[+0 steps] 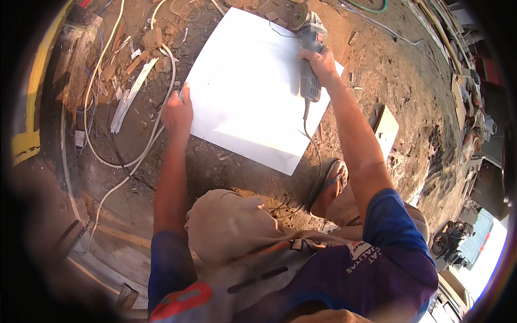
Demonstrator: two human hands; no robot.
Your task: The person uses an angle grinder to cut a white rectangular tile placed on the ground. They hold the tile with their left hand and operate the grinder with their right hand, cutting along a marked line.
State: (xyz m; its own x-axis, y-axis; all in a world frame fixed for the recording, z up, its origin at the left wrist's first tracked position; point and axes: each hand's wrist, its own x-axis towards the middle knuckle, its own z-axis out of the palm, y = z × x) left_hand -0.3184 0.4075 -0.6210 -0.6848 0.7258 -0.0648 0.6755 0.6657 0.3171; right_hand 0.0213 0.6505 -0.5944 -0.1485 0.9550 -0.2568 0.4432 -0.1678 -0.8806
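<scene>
A large white sheet (242, 75) lies on the ground in front of me, brightly lit by the sun. At its left edge my left hand (178, 111) is closed on the rim, with the thumb up along the edge; the other fingers are partly hidden. My right hand (323, 65) is wrapped round the body of a grey angle grinder (311, 40) above the right part of the sheet. The grinder's disc (298, 17) points away from me, near the sheet's far right edge. From its rear end a dark power cord (306, 116) hangs down toward my foot.
Pale hoses (91, 145) loop across the dirt at left, beside splintered wood strips (134, 94). My sandalled foot (331, 185) is right of the sheet's near corner. Further right lies a pale board (386, 131). A dark beam (59, 102) runs along the left.
</scene>
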